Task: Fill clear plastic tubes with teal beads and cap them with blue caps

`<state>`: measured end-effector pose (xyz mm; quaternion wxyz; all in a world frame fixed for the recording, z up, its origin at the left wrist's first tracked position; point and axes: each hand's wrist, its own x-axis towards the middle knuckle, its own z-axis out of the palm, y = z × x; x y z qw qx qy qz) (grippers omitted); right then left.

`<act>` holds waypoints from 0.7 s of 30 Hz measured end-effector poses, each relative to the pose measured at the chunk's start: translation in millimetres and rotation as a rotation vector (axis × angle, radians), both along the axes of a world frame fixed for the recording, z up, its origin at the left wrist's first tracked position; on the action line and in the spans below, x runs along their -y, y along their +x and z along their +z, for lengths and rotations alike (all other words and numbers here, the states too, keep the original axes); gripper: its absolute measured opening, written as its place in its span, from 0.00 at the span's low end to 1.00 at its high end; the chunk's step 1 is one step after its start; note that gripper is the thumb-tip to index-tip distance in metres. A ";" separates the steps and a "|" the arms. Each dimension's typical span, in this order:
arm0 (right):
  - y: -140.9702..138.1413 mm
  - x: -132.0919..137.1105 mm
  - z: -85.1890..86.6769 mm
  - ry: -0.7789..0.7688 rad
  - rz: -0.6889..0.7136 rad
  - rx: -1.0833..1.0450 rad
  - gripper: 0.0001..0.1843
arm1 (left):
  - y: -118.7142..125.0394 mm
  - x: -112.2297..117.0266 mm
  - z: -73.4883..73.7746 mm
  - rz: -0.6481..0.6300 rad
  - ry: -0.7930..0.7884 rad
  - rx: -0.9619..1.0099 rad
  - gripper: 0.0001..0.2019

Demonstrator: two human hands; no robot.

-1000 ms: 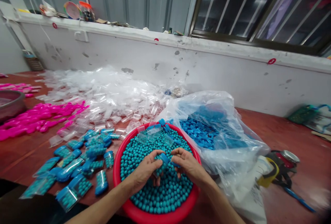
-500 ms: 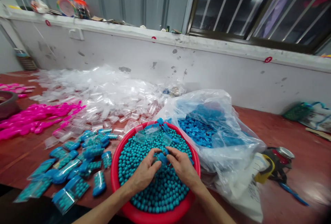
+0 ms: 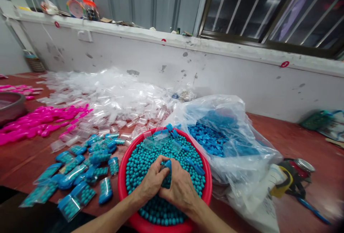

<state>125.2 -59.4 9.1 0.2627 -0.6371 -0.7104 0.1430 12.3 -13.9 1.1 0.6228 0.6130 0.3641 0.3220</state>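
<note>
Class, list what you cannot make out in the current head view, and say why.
All in the head view:
- Blue piece: its lower part, hidden by the left hand and right hand.
- Red basin: near rim, cut off by the bottom edge.
- Grey bowl: far side, cut off by the left edge.
- White bag: print, blurred.

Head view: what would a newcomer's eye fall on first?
Likely the red basin, low in the middle, full of teal beads, with the left hand and right hand holding a blue piece over it. Behind it to the left glints a heap of clear cases, with vivid pink pieces at far left.
</note>
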 end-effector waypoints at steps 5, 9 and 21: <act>-3.5 0.7 -4.7 -0.027 -0.011 0.082 0.28 | 1.6 3.3 -3.6 0.064 0.150 -0.118 0.08; -5.2 0.7 -8.7 -0.101 0.011 0.135 0.28 | 3.7 4.4 0.0 0.081 0.263 -0.228 0.09; 49.2 -43.9 5.9 -0.004 -0.194 0.334 0.28 | -121.2 -20.6 32.6 0.524 0.669 -1.131 0.23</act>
